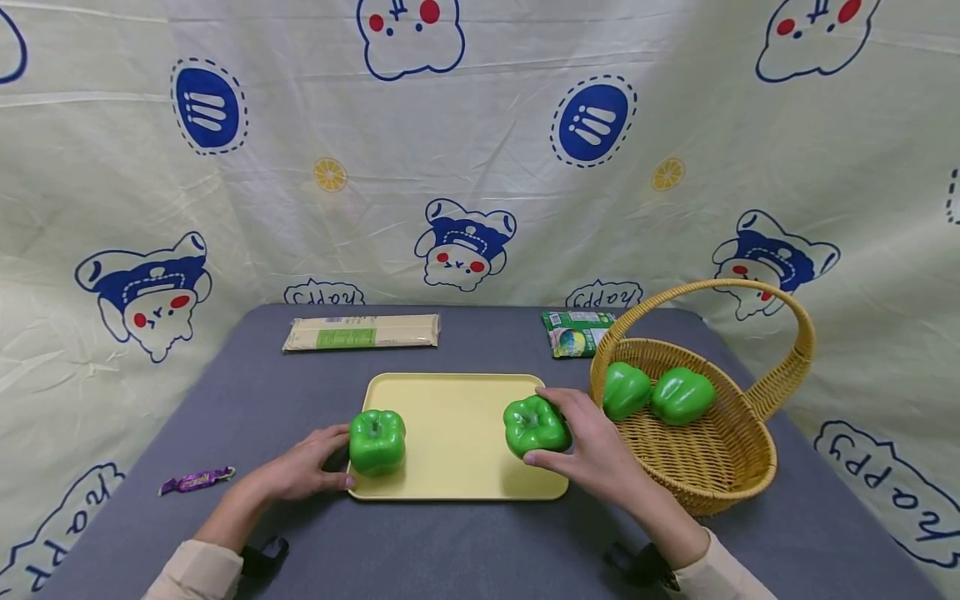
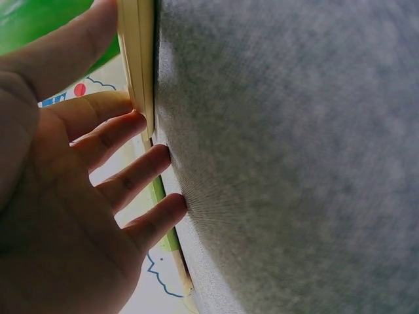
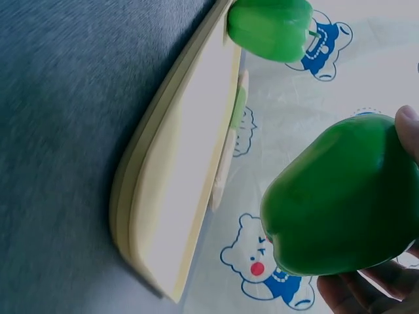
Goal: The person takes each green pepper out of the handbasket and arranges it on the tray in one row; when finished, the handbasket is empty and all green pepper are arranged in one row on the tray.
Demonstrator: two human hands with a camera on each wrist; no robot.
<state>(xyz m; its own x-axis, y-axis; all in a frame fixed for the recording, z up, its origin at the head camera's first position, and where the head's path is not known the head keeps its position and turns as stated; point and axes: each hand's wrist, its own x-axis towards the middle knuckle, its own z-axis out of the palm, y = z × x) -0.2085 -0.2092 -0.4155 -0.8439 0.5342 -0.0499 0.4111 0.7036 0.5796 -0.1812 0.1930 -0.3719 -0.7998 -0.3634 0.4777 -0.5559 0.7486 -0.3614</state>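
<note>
My right hand (image 1: 596, 446) grips a green bell pepper (image 1: 534, 427) between thumb and fingers. In the right wrist view that bell pepper (image 3: 344, 199) is held above the level of the pale yellow tray (image 3: 186, 154). Over the tray's right side it appears in the head view. A second green bell pepper (image 1: 377, 443) stands on the left end of the tray (image 1: 453, 442). Beside that end is my left hand (image 1: 311, 467), its thumb and fingertips at the tray's edge. The left wrist view shows its fingers (image 2: 131, 183) spread and nearly straight, holding nothing.
A wicker basket (image 1: 693, 462) with a tall handle stands at the right, two more green peppers (image 1: 682, 396) inside. Behind the tray lie a long beige packet (image 1: 367, 332) and a green packet (image 1: 576, 335). A purple-wrapped candy (image 1: 197, 481) is at the left.
</note>
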